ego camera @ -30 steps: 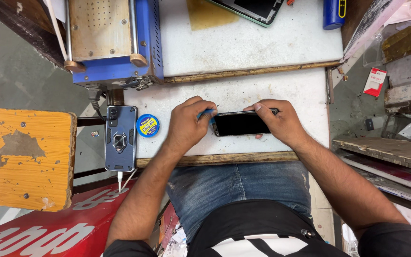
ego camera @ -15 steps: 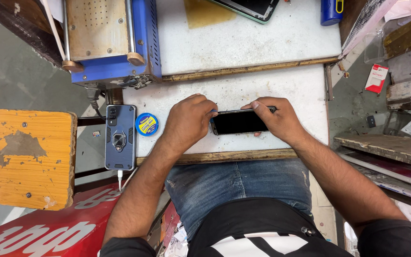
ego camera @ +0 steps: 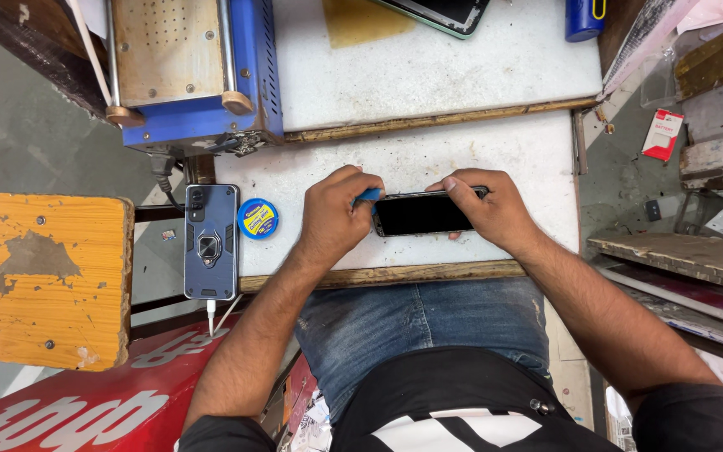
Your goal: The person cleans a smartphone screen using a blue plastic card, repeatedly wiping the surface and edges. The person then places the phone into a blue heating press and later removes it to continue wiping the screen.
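White and scratched, the bench (ego camera: 479,151) carries a dark phone (ego camera: 422,214) near its front edge, between both hands. The left hand (ego camera: 332,219) pinches a small blue tool (ego camera: 368,196) with closed fingers at the phone's left end. The right hand (ego camera: 491,213) presses the phone down, fingers wrapped over its top and right end. The phone lies flat, long axis left to right, parallel to the bench edge. I think the tool could slip or go too deep and crack the glass if the right hand loosens. Another phone in a blue case (ego camera: 211,241) and a round tin (ego camera: 258,218) lie further left.
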